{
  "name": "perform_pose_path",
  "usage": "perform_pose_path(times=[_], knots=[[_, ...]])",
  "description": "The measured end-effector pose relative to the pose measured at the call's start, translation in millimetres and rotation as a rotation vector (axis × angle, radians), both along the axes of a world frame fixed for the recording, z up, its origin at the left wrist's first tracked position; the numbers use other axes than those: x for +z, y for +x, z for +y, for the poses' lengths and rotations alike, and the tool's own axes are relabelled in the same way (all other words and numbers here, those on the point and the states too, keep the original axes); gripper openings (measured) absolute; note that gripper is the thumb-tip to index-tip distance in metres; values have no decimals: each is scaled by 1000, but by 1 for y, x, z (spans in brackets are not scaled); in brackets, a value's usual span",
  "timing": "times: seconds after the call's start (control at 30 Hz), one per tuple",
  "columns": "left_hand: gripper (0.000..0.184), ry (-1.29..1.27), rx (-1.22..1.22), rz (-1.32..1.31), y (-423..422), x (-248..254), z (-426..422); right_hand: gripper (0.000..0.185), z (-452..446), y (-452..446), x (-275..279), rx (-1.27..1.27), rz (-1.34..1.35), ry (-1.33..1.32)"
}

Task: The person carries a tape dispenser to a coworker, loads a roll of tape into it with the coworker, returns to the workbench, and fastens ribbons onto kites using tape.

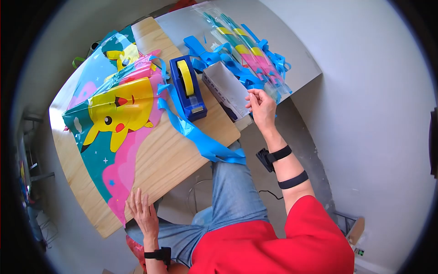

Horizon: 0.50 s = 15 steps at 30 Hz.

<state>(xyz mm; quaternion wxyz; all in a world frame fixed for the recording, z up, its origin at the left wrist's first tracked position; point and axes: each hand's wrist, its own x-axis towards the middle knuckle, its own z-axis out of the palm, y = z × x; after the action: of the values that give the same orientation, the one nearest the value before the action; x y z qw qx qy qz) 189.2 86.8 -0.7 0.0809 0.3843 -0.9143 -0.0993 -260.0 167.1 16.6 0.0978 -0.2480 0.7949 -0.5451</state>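
Note:
A shiny plastic sheet (121,107), kite-like, with a yellow cartoon figure on teal and pink, lies partly folded on the wooden board (178,148). My left hand (143,213) is by the board's front edge, its fingers spread beside the sheet's pink pointed corner. Fingers bent together, my right hand (263,108) is at the right end of an open white box (226,91); whatever it may pinch is too small to make out. Between sheet and box stands a blue tape dispenser (188,89) with a yellow core. Blue ribbon (194,137) trails from the sheet over the board's front edge.
Rolled teal, yellow and pink pieces in clear sleeves (251,50) lie on the grey tabletop (292,59) behind the box, with bunched blue ribbons (203,51) around them. A white wall (369,100) rises at the right. My legs (235,192) are below the board's front edge.

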Motion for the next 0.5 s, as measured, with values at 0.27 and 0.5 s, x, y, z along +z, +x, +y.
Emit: perform_pose_path(times=[0.27,0.5], knots=[[26,248,-38,104,-32,-9,15,12,-9,-30,-27,-182,104,-9],[29,308,-13,130,-37,-5,17,14,-7,-100,-73,-227,363,213]])
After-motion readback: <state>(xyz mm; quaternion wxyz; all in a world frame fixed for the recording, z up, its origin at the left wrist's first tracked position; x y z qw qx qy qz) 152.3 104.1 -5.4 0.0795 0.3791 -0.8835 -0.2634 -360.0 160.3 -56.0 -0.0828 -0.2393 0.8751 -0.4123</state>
